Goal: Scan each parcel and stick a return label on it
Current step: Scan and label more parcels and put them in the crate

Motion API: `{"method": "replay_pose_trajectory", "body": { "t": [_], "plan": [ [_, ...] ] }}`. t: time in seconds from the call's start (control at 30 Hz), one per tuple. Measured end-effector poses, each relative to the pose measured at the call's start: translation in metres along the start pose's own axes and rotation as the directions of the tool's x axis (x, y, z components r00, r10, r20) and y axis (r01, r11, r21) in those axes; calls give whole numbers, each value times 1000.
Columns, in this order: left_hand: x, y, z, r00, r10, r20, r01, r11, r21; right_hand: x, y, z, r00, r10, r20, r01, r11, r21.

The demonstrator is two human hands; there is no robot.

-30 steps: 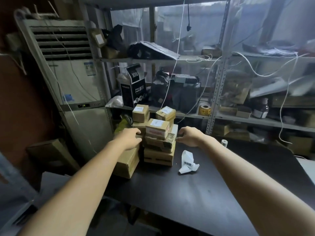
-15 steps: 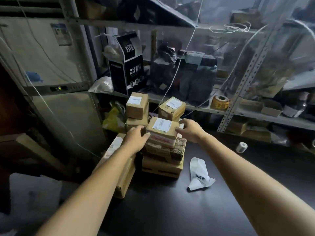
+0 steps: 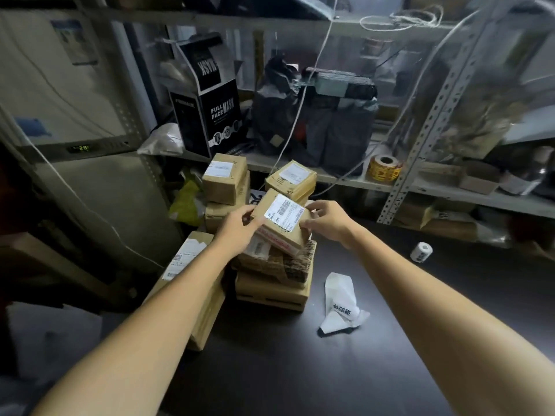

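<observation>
A small cardboard parcel (image 3: pixel 283 228) with a white barcode label on top is tilted above a stack of parcels (image 3: pixel 273 283) on the dark table (image 3: pixel 300 370). My left hand (image 3: pixel 237 229) grips its left side and my right hand (image 3: pixel 326 220) grips its right side. Two more labelled parcels stand behind it, one at the left (image 3: pixel 223 178) and one at the right (image 3: pixel 291 178). A long flat parcel (image 3: pixel 192 277) lies to the left under my left forearm. A crumpled white label backing (image 3: pixel 342 307) lies on the table to the right.
A small white label roll (image 3: pixel 422 251) lies at the table's right. A metal shelf behind holds a black mask box (image 3: pixel 207 115), dark bags (image 3: pixel 315 121) and a yellow tape roll (image 3: pixel 385 168). White cables hang in front. An air conditioner unit (image 3: pixel 75 115) stands at the left.
Both hands closed round the top parcel of the stack and lifted it, tilting its label toward me. The view moved closer and lower.
</observation>
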State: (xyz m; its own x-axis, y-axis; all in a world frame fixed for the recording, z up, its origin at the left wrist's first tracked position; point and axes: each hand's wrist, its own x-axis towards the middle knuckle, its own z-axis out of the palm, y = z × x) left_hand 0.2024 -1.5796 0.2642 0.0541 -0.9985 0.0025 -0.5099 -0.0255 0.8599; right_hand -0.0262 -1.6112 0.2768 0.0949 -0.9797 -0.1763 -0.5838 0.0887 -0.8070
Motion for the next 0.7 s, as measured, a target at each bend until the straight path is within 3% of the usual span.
{"method": "replay_pose_trajectory", "body": {
  "t": [0.23, 0.43, 0.7],
  "plan": [
    [-11, 62, 67, 998, -6, -62, -10, 966, -257, -59, 31, -74, 997, -28, -72, 29, 999, 14],
    [-38, 104, 179, 997, -19, 75, 46, 924, -379, -110, 110, -133, 983, 92, -157, -84, 995, 55],
    [-84, 88, 300, 907, -262, 330, 389, 823, -414, -163, 228, -146, 949, 301, -94, -287, 948, 138]
  ]
}}
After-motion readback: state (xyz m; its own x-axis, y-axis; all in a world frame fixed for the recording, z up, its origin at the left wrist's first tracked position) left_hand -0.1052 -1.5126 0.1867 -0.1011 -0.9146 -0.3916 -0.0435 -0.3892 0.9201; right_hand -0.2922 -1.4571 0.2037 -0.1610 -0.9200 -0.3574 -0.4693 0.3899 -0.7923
